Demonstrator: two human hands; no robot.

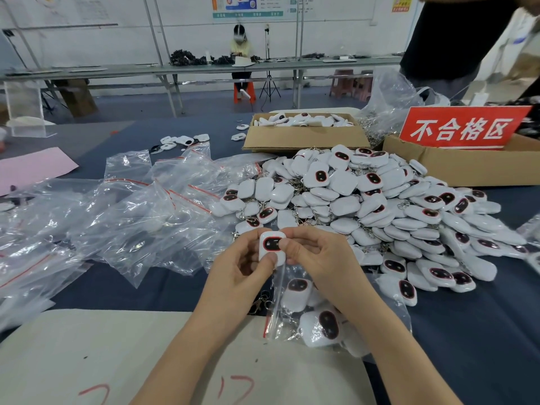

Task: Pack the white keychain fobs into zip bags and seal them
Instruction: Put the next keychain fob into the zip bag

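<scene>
**Filling, not yet sealing**

We pinch a white keychain fob [271,247] between our left hand [244,261] and right hand [317,255], just above a part-filled zip bag [304,314] on the tabletop [467,331]. Next, we judge, it goes into that bag; the fob pile [365,214] lies just beyond.

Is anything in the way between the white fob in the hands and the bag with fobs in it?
Nothing visible is. The left hand and right hand pinch the fob right by the zip bag, which already holds fobs. Whether its red-striped mouth is open cannot be told.
</scene>
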